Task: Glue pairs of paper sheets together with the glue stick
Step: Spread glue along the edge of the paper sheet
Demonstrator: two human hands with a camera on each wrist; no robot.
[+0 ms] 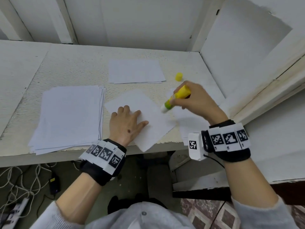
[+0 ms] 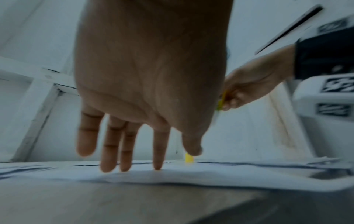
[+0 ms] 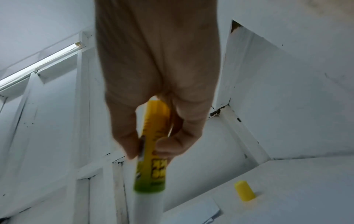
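Observation:
A white paper sheet (image 1: pixel 148 116) lies askew at the table's front edge, one corner hanging over it. My left hand (image 1: pixel 127 121) presses flat on this sheet (image 2: pixel 172 177) with straight fingers (image 2: pixel 107 151). My right hand (image 1: pixel 194 98) grips a yellow and green glue stick (image 1: pixel 177 98), uncapped, white tip down at the sheet's right part. In the right wrist view the glue stick (image 3: pixel 153 151) is pinched between thumb and fingers. A second sheet (image 1: pixel 189 119) lies under my right hand.
The yellow cap (image 1: pixel 179 76) stands on the table (image 1: pixel 74 68) behind my right hand, also in the right wrist view as cap (image 3: pixel 245 191). A thick paper stack (image 1: pixel 69 116) lies front left, a smaller stack (image 1: pixel 135 71) at the back. White walls enclose back and right.

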